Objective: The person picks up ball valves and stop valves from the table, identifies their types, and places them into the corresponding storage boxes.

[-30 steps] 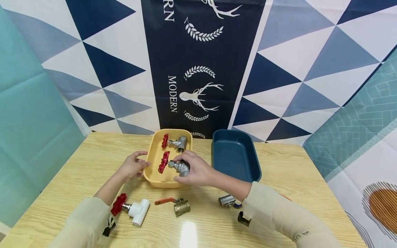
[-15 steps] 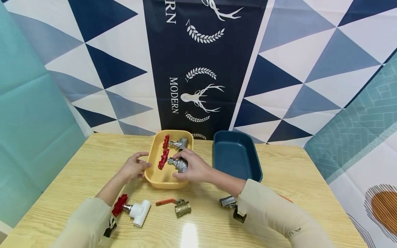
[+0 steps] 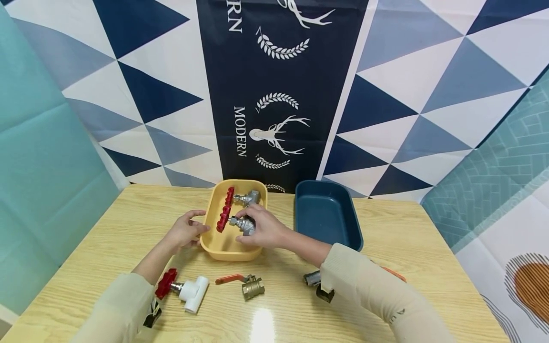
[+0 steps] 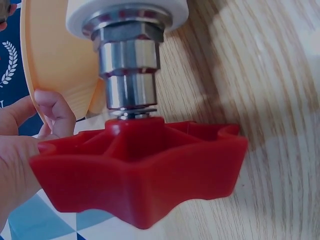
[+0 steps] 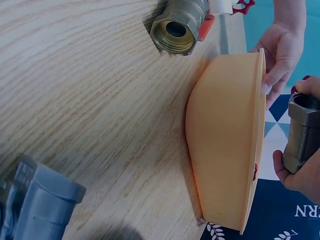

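My right hand (image 3: 266, 227) grips the metal body of a gate valve (image 3: 244, 224) with a red handwheel, over the yellow tray (image 3: 229, 256). In the right wrist view the valve body (image 5: 302, 132) shows above the tray's rim, between thumb and fingers. A second metal valve (image 3: 250, 197) with a red handwheel lies in the back of the tray. At the tray's left side, my left hand (image 3: 186, 231) pinches the rim between thumb and fingers, also seen in the left wrist view on the tray wall (image 4: 60, 55).
A dark blue tray (image 3: 328, 214) stands to the right. In front lie a white tee valve (image 3: 193, 293) with a red wheel and a brass ball valve (image 3: 253, 288) with an orange lever. Another metal valve (image 3: 311, 278) is partly under the right sleeve (image 3: 369, 286). Patterned cloth hangs behind.
My right hand has moved the gate valve slightly left and toward the back of the yellow tray, its wheel now overlapping the other valve's wheel. The left hand stays on the rim.
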`<state>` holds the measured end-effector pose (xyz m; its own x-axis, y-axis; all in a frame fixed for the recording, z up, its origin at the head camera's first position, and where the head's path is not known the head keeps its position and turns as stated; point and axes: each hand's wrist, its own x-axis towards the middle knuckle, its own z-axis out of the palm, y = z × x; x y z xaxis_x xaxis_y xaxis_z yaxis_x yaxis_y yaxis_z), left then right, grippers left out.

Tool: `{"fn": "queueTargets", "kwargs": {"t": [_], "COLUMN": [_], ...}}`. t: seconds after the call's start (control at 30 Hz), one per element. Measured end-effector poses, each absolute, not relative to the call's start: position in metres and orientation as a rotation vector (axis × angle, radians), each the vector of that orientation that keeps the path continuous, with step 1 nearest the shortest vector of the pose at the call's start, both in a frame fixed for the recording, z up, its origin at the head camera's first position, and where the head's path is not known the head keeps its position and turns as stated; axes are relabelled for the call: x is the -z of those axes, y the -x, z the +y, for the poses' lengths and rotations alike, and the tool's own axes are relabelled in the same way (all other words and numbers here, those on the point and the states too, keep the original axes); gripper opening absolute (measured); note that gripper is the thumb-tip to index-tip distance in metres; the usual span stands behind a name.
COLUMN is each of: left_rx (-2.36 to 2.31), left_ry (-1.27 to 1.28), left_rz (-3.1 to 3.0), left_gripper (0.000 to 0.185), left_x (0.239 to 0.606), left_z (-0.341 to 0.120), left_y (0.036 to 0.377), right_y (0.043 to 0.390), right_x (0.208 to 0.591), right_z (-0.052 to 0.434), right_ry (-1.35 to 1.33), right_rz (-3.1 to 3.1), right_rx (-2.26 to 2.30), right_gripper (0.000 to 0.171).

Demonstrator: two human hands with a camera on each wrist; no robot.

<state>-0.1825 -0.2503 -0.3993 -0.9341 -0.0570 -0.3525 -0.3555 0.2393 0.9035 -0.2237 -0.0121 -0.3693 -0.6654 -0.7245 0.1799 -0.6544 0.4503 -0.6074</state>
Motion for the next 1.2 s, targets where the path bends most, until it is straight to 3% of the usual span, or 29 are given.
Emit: {"fn": "queueTargets", "kwargs": {"t": [1.2], "left_rx": [-1.789], "left_ry": [0.397], "left_rz": [2.230], "left_gripper": [0.058], "left_x": [0.399], "left_z": [-0.251], "left_y": [0.183], "right_y": [0.243], "right_x": [0.396], "right_z": [-0.027], "right_ry": [1.166], "right_rz": [2.597], "right_rx": [0.993], "right_gripper": [0.047]}}
